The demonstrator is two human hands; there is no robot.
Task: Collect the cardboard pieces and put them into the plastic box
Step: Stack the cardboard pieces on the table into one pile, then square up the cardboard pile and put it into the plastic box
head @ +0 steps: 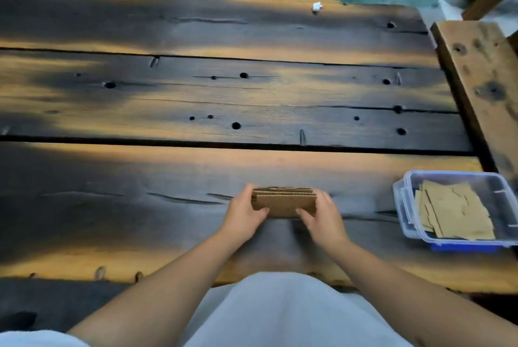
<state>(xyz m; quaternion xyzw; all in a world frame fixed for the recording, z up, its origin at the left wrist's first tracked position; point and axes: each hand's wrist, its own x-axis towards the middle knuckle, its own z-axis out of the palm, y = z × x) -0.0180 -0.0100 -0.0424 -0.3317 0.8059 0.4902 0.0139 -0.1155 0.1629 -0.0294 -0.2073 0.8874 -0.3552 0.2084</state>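
1. I grip a small stack of cardboard pieces (283,202) between my left hand (244,213) and right hand (322,215), fingers closed on each end, probably to square the edges for one carry.
2. The stack stands on edge on the dark wooden table (168,111), near me.
3. The pieces look brown, corrugated and roughly rectangular; their count is unclear.
4. The plastic box (403,201) sits well right, already holding flat tan pieces.

No text, label, brand, number or sign can be read anywhere. The cardboard pieces (284,202), the plastic box (459,240) and the wooden worktop (196,100) carry no print that can be made out.
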